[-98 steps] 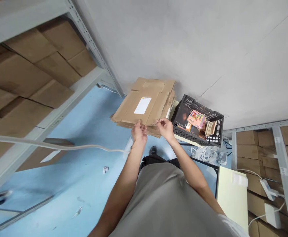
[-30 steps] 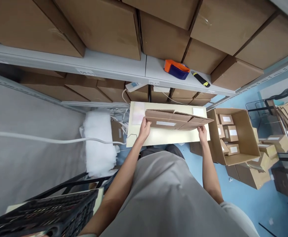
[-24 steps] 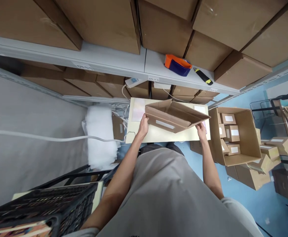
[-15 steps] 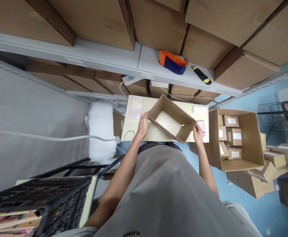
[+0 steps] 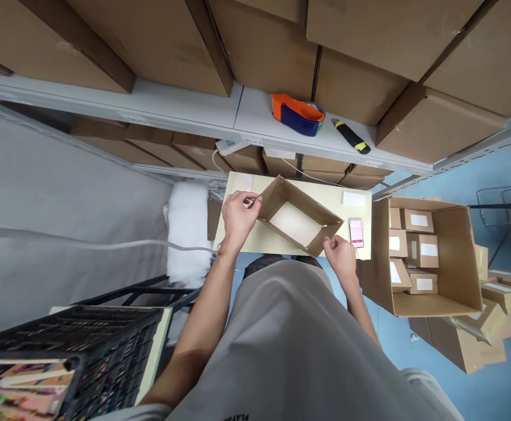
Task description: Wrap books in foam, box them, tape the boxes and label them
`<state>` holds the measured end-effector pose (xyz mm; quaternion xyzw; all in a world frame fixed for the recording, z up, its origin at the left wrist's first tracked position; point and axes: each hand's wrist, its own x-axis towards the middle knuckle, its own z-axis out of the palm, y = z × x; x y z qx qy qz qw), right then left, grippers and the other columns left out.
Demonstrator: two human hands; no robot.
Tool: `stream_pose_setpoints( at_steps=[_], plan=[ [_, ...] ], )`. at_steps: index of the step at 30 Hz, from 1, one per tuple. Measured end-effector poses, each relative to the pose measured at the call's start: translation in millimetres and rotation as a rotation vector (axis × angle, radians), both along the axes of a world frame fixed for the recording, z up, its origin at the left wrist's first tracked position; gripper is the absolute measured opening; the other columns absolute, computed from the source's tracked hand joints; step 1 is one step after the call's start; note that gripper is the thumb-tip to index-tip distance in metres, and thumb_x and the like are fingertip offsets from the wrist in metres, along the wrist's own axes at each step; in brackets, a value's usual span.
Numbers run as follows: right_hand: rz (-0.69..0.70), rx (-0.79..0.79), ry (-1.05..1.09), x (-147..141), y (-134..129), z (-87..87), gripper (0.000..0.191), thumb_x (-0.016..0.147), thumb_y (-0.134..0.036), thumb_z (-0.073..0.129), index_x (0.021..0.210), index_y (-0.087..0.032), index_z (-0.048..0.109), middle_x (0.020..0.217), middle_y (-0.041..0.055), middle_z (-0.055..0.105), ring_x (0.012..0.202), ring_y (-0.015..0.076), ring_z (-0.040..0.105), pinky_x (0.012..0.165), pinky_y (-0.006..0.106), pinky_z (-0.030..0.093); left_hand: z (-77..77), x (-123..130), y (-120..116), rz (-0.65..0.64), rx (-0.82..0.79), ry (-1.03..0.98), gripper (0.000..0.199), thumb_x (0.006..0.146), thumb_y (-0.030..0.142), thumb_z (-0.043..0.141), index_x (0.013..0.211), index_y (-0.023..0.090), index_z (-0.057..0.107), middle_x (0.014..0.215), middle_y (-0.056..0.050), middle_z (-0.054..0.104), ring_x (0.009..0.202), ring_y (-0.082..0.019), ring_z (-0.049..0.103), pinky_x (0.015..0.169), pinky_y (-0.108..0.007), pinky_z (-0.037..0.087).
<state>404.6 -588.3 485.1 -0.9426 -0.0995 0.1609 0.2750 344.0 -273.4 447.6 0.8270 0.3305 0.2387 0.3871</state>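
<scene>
A bottomless cardboard box (image 5: 301, 202), its four walls unfolded into a slanted frame, is at the middle of the cream table (image 5: 264, 241). Through it the table top shows. My left hand (image 5: 240, 216) pinches the box's left corner. At the lower right wall, my right hand (image 5: 341, 254) has its fingers closed on the box edge. A phone (image 5: 356, 231) with a pink screen lies to the right of the box, and a white label sheet (image 5: 354, 199) lies behind it. Part of a pale sheet (image 5: 240, 182) shows behind my left hand.
Above the table, a shelf (image 5: 180, 111) holds large cartons, an orange and blue tape dispenser (image 5: 297, 115) and a yellow-black cutter (image 5: 351, 137). A big open carton (image 5: 455, 263) with small labelled boxes stands right. White wrap (image 5: 188, 231) and a black crate (image 5: 119, 351) are left.
The box has skewed into a flatter diamond and shifted slightly left. My left hand has turned over its left corner, and my right hand has moved left and down along the box.
</scene>
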Motion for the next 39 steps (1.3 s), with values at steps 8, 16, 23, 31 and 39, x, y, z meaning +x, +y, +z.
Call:
stream_pose_setpoints(
  at_steps=[8, 16, 23, 31, 39],
  plan=[
    [0.141, -0.161, -0.247, 46.7, 5.8, 19.9, 0.031, 0.104, -0.034, 0.056, 0.073, -0.026, 0.056, 0.063, 0.0014, 0.061, 0.056, 0.0184, 0.050, 0.064, 0.032, 0.023, 27.0, -34.3, -22.8, 0.078, 0.032, 0.003, 0.009, 0.093, 0.031, 0.076, 0.092, 0.023, 0.080, 0.089, -0.004, 0.076, 0.073, -0.022, 0.068, 0.078, -0.038, 0.056],
    [0.320, -0.290, -0.197, 48.2, 36.6, 8.3, 0.028, 0.113, -0.034, 0.055, 0.095, -0.020, 0.071, 0.090, 0.0084, 0.076, 0.064, 0.0181, 0.057, 0.064, 0.033, 0.021, 10.8, -38.2, -41.9, -0.088, 0.009, 0.057, 0.009, 0.096, 0.022, 0.070, 0.095, 0.024, 0.079, 0.095, -0.005, 0.077, 0.077, -0.022, 0.072, 0.081, -0.035, 0.056],
    [0.397, -0.110, -0.209, 37.7, 51.6, -7.9, 0.046, 0.119, -0.057, 0.048, 0.117, -0.020, 0.075, 0.124, 0.0159, 0.077, 0.099, 0.0273, 0.074, 0.073, 0.034, 0.044, -0.3, -35.0, -39.4, -0.230, -0.041, 0.075, 0.020, 0.104, 0.029, 0.065, 0.114, 0.025, 0.081, 0.116, -0.010, 0.080, 0.108, -0.031, 0.076, 0.101, -0.042, 0.058],
    [0.226, -0.086, -0.211, 48.6, 53.4, -31.3, 0.062, 0.121, -0.062, 0.029, 0.102, -0.021, 0.073, 0.094, 0.0105, 0.076, 0.080, 0.0233, 0.067, 0.071, 0.032, 0.039, -22.4, -23.0, -25.6, -0.400, -0.073, 0.072, 0.035, 0.112, 0.042, 0.053, 0.110, 0.024, 0.082, 0.116, -0.015, 0.082, 0.113, -0.037, 0.072, 0.113, -0.051, 0.053],
    [-0.068, -0.023, -0.373, 59.7, 55.0, -79.6, 0.052, 0.116, -0.053, 0.031, 0.074, -0.029, 0.053, 0.079, 0.0109, 0.065, 0.086, 0.0280, 0.062, 0.078, 0.037, 0.046, -46.3, 6.6, -20.9, -0.182, -0.066, -0.109, 0.099, 0.097, 0.074, 0.076, 0.169, 0.013, 0.046, 0.172, -0.029, 0.047, 0.162, -0.043, 0.045, 0.136, -0.055, 0.037]
  ],
)
